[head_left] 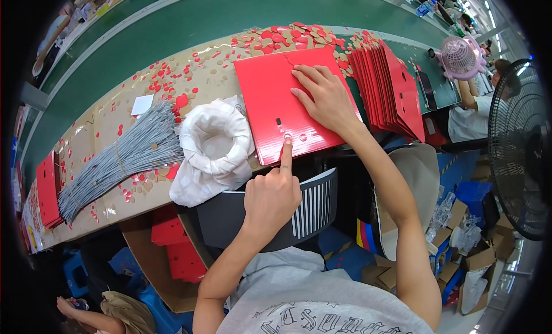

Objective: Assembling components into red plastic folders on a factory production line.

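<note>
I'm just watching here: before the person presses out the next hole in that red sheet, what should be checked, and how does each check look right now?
1. Red cardboard sheet lies flat on the table: ok.
2. Right hand is spread on the sheet, holding it down: ok.
3. Left hand has its forefinger tip on a round punch-out near the sheet's near edge: ok.
4. Sheet's near edge sticks out past the table edge: cannot tell.
5. White cloth bag is beside the sheet, not covering the holes: ok.
6. Stack of red sheets stands to the right, off the working sheet: ok.
</note>
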Tool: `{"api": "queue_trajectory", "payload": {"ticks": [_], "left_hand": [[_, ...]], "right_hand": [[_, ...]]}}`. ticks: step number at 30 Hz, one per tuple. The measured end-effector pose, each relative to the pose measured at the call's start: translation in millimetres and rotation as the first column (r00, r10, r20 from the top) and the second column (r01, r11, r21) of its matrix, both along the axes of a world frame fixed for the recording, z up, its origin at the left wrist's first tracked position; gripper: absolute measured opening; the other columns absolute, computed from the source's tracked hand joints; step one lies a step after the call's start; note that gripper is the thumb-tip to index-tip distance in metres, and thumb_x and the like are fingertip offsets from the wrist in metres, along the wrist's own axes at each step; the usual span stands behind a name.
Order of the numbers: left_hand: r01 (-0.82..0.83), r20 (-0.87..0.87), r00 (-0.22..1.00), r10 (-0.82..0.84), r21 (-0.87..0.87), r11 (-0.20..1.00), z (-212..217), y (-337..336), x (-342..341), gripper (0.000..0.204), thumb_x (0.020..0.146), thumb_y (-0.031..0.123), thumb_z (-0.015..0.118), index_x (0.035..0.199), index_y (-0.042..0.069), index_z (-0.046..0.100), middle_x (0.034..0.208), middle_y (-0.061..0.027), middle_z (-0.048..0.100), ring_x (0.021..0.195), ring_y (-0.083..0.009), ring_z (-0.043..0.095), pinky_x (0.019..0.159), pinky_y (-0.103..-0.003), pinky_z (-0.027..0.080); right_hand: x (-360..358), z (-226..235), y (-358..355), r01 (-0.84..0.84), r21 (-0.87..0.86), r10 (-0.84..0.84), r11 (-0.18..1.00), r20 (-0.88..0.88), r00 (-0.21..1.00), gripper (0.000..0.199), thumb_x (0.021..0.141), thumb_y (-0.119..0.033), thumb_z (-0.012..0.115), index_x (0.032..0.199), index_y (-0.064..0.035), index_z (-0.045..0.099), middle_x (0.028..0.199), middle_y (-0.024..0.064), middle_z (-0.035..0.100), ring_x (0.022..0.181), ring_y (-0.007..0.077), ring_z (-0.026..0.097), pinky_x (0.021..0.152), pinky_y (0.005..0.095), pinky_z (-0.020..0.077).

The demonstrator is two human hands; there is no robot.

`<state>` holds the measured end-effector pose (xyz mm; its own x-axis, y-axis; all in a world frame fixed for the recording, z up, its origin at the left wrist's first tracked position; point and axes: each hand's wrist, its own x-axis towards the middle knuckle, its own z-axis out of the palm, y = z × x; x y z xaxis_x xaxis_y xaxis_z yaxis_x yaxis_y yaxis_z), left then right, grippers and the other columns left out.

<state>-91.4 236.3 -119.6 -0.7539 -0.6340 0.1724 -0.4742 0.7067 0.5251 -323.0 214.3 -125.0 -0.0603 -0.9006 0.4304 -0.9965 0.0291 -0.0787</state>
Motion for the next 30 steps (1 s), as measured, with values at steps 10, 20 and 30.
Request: {"api": "queue_trajectory", "payload": {"ticks": [10, 20, 30], "left_hand": [[-0.002, -0.047, 0.999, 0.001, -0.025, 1.0, -7.5, 2.3, 4.4, 0.067, 0.077, 0.01, 0.059, 0.141, -0.004, 0.049, 0.051, -0.0123, 0.056, 0.041, -0.0284, 0.057, 0.045, -0.041, 0.051], [-0.047, -0.046, 0.998, 0.045, -0.05, 0.998, -7.0, -7.5, 1.5, 0.065, 0.078, 0.014, 0.059, 0.141, -0.001, 0.05, 0.057, -0.0125, 0.06, 0.045, -0.0293, 0.061, 0.047, -0.043, 0.053], [0.044, -0.125, 0.992, -0.033, 0.084, 0.995, -15.2, 4.2, -4.6, 0.076, 0.072, 0.012, 0.062, 0.14, -0.013, 0.041, 0.059, -0.0153, 0.06, 0.048, -0.03, 0.061, 0.048, -0.04, 0.048]], "right_hand": [[3.4, -3.5, -9.8, -0.162, -0.058, 0.164, 0.985, 0.037, 0.986, 0.043, 0.092, -0.029, 0.064, 0.125, -0.0015, 0.061, 0.127, 0.0119, 0.061, 0.119, 0.0289, 0.056, 0.096, 0.0412, 0.0477], [-18.0, -1.6, -41.5, -0.122, 0.02, 0.121, 0.992, 0.044, 0.992, 0.043, 0.096, -0.026, 0.06, 0.134, -0.0053, 0.056, 0.139, 0.0129, 0.056, 0.133, 0.0305, 0.048, 0.109, 0.0428, 0.0394], [-82.1, 15.7, -39.9, -0.189, 0.212, 0.124, 0.959, 0.289, 0.949, 0.032, 0.093, -0.007, 0.061, 0.124, -0.0035, 0.062, 0.14, 0.0135, 0.052, 0.136, 0.0304, 0.044, 0.114, 0.0394, 0.0329]]}}
